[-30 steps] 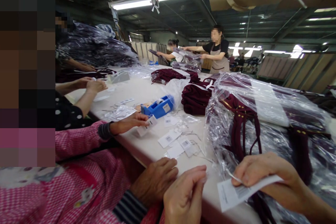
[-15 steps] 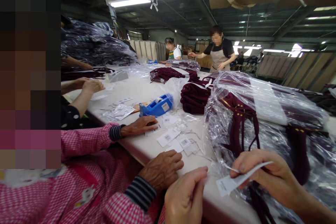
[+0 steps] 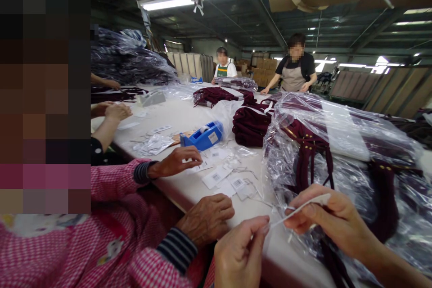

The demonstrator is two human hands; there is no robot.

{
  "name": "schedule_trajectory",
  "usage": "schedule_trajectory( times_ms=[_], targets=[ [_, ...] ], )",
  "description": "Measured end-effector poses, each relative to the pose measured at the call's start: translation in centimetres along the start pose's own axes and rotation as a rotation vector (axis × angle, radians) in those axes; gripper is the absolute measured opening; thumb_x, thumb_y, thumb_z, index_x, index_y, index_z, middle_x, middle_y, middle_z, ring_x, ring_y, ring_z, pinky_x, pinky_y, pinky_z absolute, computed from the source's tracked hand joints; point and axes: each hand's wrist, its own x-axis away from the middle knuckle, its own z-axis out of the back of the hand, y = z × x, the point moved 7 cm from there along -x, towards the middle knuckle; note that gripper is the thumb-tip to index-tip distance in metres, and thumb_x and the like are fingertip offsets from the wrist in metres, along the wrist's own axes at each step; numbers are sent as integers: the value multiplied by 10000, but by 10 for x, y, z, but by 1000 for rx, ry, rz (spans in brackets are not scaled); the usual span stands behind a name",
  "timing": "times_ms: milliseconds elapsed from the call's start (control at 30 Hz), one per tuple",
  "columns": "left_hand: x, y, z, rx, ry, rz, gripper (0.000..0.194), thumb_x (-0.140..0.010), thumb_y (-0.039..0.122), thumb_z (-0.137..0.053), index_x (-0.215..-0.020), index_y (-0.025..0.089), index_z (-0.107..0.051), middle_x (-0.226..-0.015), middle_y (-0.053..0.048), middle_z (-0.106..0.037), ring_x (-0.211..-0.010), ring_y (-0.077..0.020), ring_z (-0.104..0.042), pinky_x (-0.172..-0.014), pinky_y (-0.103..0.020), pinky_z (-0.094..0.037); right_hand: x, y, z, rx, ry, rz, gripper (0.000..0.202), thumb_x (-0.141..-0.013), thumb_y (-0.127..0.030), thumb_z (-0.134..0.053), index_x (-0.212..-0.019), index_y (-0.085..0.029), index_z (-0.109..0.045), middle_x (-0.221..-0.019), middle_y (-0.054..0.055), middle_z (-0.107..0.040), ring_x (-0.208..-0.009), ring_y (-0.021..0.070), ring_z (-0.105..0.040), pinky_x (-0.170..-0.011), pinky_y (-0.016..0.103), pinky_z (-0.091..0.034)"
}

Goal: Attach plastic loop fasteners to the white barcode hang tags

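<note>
At the bottom centre my left hand (image 3: 240,248) is closed in a pinch, with a thin pale string at its fingertips. The string runs right to my right hand (image 3: 326,220), which pinches a white tag (image 3: 312,202) seen nearly edge-on. Both hands are above the table's front edge. Behind them loose white barcode tags (image 3: 217,176) with strings lie on the table. Right of the tags is a plastic-wrapped stack of maroon garments (image 3: 308,148), its straps hanging down beside my right hand.
A person in pink checks rests one hand (image 3: 205,218) beside my left hand, the other near the tags. A blue tape dispenser (image 3: 202,136) stands beyond. More maroon garments (image 3: 251,123) lie behind. Two people are across the table (image 3: 182,110); another's hands are at left.
My right hand has moved slightly left and up, turning the tag edge-on. The neighbour's far hand has lifted a little. The person in the beige apron has shifted right and leans over the table.
</note>
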Motion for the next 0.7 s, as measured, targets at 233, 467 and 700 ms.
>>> schedule_trajectory(
  times_ms=[233, 467, 700],
  targets=[
    [0, -5, -4, -27, -81, 3, 122, -832, 218, -626, -868, 234, -742, -779, 29, -772, -675, -138, -706, -641, -172, -519, -4, 3, -1, 7, 2, -24, 207, -874, -374, -633, -908, -174, -675, -851, 91, -760, -773, 214, -733, -669, 298, -615],
    [1, -7, -3, 12, -22, 51, 117, -813, 228, -639, -822, 234, -755, -684, 41, -746, -592, -129, -663, -590, -171, -489, -3, 5, -4, 35, -37, -35, 174, -893, -343, -612, -918, -183, -675, -863, 83, -762, -779, 200, -732, -692, 297, -612],
    [2, -12, -3, 94, 12, 153, 130, -778, 310, -674, -725, 220, -751, -545, 56, -638, -482, -98, -524, -476, -169, -389, -8, -4, -5, 160, -51, 25, 186, -894, -350, -601, -901, -179, -674, -786, 60, -757, -704, 175, -723, -648, 255, -595]
  ],
)
